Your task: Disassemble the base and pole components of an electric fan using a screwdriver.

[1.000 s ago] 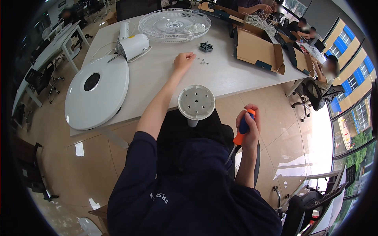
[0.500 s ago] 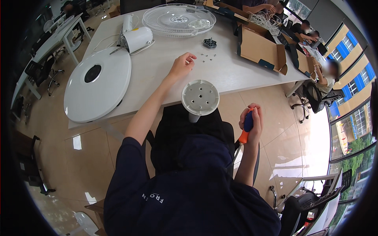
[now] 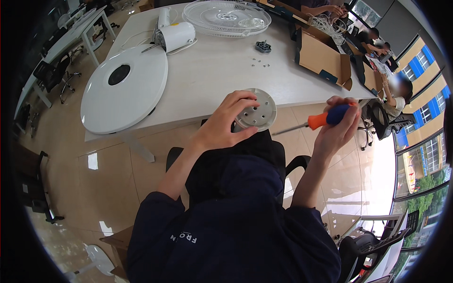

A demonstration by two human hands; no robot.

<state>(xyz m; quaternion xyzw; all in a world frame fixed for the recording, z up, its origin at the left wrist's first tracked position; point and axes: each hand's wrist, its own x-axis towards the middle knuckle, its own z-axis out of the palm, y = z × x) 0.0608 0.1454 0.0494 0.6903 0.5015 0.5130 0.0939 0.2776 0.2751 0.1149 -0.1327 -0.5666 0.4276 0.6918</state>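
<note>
Left hand [image 3: 225,123] grips the round grey disc [image 3: 257,112]. Right hand [image 3: 336,127] holds the screwdriver [image 3: 315,121], tip clear; fastening appears not yet begun.

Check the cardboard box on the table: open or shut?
Open. The cardboard box has its flaps spread out and its inside shows. What it holds cannot be told from this view.

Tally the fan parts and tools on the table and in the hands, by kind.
Round white base: 1
Motor housing: 1
Wire grille: 1
Dark plastic nut: 1
Grey perforated disc: 1
Screwdriver: 1
Total: 6
</note>
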